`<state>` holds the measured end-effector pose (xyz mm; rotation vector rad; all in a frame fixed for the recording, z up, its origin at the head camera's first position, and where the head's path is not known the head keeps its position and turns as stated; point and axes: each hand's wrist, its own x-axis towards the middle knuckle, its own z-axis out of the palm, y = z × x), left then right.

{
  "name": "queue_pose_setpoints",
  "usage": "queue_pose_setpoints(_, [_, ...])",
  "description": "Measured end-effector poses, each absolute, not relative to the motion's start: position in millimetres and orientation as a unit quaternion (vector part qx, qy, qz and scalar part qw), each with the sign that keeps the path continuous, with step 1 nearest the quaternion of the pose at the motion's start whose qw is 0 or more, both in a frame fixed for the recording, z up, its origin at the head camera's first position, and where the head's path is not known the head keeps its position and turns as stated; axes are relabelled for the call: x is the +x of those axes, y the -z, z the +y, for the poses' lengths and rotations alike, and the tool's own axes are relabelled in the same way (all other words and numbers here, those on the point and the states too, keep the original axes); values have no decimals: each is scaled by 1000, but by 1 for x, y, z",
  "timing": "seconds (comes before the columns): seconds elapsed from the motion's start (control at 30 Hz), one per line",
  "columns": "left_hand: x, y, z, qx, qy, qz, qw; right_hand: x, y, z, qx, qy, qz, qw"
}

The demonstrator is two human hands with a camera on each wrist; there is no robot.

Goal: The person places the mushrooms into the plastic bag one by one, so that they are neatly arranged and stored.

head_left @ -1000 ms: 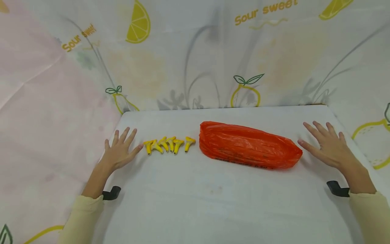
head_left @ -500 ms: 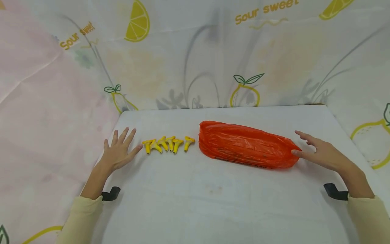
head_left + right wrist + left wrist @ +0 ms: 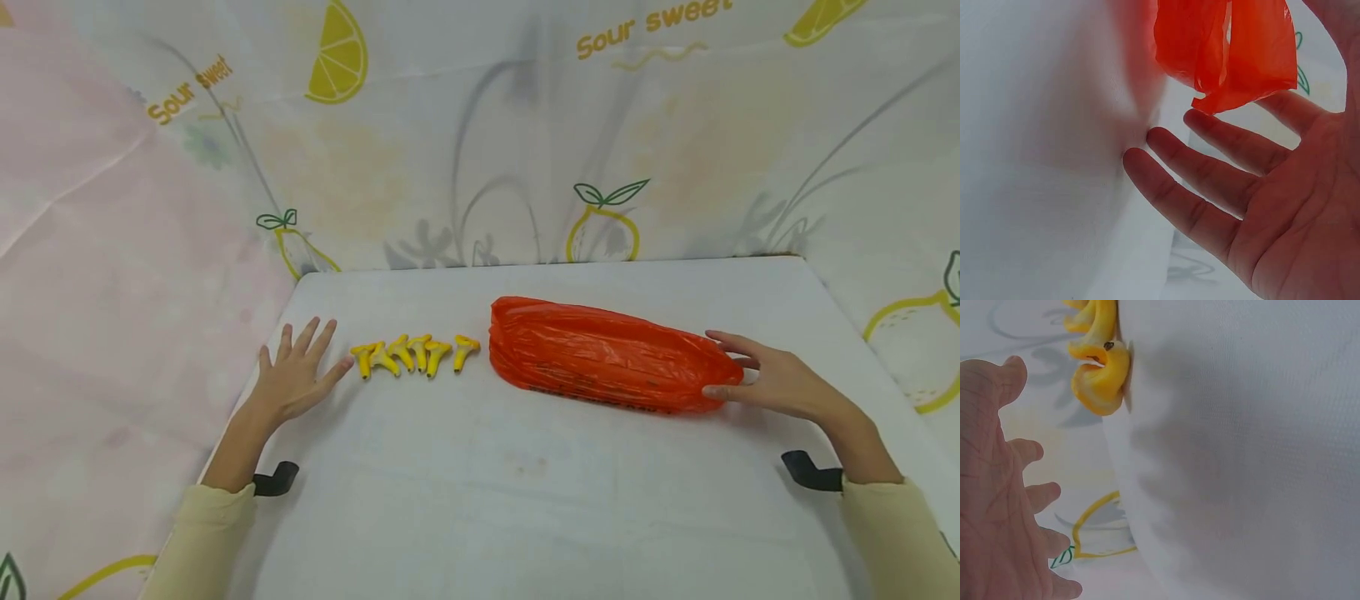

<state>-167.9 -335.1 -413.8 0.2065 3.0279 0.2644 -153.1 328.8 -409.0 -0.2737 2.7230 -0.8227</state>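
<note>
A red plastic bag [image 3: 607, 354], long and puffed up, lies right of centre on the white table [image 3: 480, 500]. My right hand [image 3: 787, 383] is at its right end, thumb on the near side and fingers on the far side. In the right wrist view the fingers [image 3: 1191, 206] are nearly straight around the bag's end [image 3: 1229, 56], not closed on it; contact is hard to tell. Left of the bag lie several yellow chanterelle mushrooms [image 3: 416, 356] in a row. Beside their left end, my left hand [image 3: 296, 375] is spread and holds nothing, its thumb near the closest mushroom [image 3: 1100, 381].
A black wrist mount [image 3: 277, 479] sticks out at the left wrist, and a similar mount [image 3: 810, 472] at the right. Behind the table hangs a lemon-print cloth [image 3: 420, 150], which also covers both sides.
My right hand has moved left and turned from spread flat to thumb and fingers straddling the bag's right end. The left hand, mushrooms and bag stay practically still.
</note>
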Motion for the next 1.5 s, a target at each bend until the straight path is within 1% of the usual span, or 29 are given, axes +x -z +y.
queue_pose_setpoints(0.27, [-170, 419, -333, 69, -70, 994, 55, -152, 410, 327, -115, 283, 943, 135])
queue_pose_setpoints(0.6, [-168, 418, -330, 67, -71, 994, 53, -155, 410, 322, -111, 256, 949, 147])
queue_pose_setpoints(1.2, [-168, 424, -330, 95, -84, 991, 34, -160, 408, 319, -120, 264, 947, 140])
queue_pose_setpoints(1.33, [-168, 425, -329, 88, -100, 990, 36, -162, 409, 320, -120, 266, 946, 143])
queue_pose_setpoints(1.5, [-169, 427, -326, 67, -114, 991, 22, -163, 408, 321, -121, 267, 945, 144])
